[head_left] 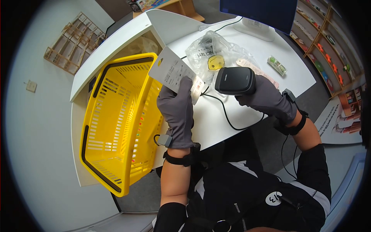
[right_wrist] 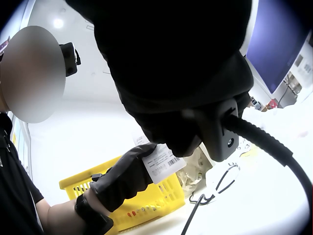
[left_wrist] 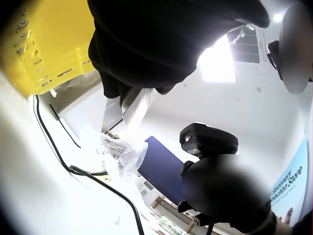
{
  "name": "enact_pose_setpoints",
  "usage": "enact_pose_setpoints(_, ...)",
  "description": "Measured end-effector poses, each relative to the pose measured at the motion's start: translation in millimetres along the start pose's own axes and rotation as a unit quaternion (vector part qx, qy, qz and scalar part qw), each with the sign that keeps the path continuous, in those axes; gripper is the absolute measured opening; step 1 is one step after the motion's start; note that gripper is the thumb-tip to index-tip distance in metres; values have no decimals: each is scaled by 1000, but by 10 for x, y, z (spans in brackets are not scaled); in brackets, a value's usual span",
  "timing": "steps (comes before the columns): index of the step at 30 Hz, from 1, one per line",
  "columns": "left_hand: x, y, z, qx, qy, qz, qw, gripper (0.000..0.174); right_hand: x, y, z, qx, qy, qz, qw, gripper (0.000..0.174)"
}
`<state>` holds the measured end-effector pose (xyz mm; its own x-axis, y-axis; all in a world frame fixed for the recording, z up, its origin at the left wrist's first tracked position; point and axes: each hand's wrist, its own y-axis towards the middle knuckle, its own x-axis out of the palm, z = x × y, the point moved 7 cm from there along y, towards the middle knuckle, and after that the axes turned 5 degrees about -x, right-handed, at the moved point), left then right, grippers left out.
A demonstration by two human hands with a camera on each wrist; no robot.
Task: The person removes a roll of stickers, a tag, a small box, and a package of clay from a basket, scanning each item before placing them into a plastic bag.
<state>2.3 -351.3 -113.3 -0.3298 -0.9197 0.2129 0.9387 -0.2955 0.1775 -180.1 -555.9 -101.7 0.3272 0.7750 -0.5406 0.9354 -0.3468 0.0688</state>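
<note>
My gloved left hand (head_left: 177,110) grips a white printed hang card (head_left: 170,69) by its lower edge and holds it up beside the yellow basket. A barcode shows on the card (right_wrist: 161,169) in the right wrist view. In my gloved right hand (head_left: 270,99) is a black barcode scanner (head_left: 235,80), its head turned toward the card with a gap between them. A thick cord (right_wrist: 261,142) runs from the scanner's handle. The fingers of both hands are partly hidden.
The yellow shopping basket (head_left: 116,96) stands tilted at the left of the white counter (head_left: 210,133). Behind the hands lie a clear plastic bag (head_left: 201,48), a pink printed card (head_left: 267,76) and a small green-and-white packet (head_left: 277,65). A monitor (head_left: 259,13) stands farther back; a black cable (head_left: 228,119) loops across the counter.
</note>
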Motion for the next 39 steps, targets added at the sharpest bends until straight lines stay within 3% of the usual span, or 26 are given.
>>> enact_pose_setpoints(10, 16, -15, 37, 4, 2, 8, 1000, 25, -41, -11, -44, -5, -24, 30, 999, 31)
enact_pose_setpoints(13, 44, -65, 73, -11, -7, -27, 1000, 26, -47, 39, 103, 6, -191, 45, 981, 24)
enact_pose_setpoints(14, 42, -73, 69, -12, -8, -30, 999, 26, -37, 69, 181, 8, -192, 47, 980, 24)
enact_pose_setpoints(17, 77, -100, 131, 52, 83, -66, 993, 31, 71, 192, 292, -114, -336, 48, 934, 20)
enact_pose_setpoints(22, 143, -192, 240, 84, 172, -103, 976, 36, 339, 331, 412, -147, -437, 50, 886, 15)
enact_pose_setpoints(25, 141, -236, 223, 64, 188, -130, 972, 34, 560, 392, 476, -127, -565, 29, 815, 33)
enact_pose_setpoints(29, 151, -285, 192, 21, 218, -171, 961, 33, 709, 437, 553, -139, -593, 24, 793, 35)
enact_pose_setpoints(34, 190, -333, 174, -27, 227, -186, 956, 33, 714, 524, 638, -127, -544, -4, 830, 40)
enact_pose_setpoints(37, 149, -313, 73, -75, 171, -174, 967, 31, 649, 525, 739, -58, -452, -47, 889, 45)
enact_pose_setpoints(39, 133, -304, 36, -111, 153, -181, 965, 31, 545, 477, 596, -50, -432, -64, 898, 46)
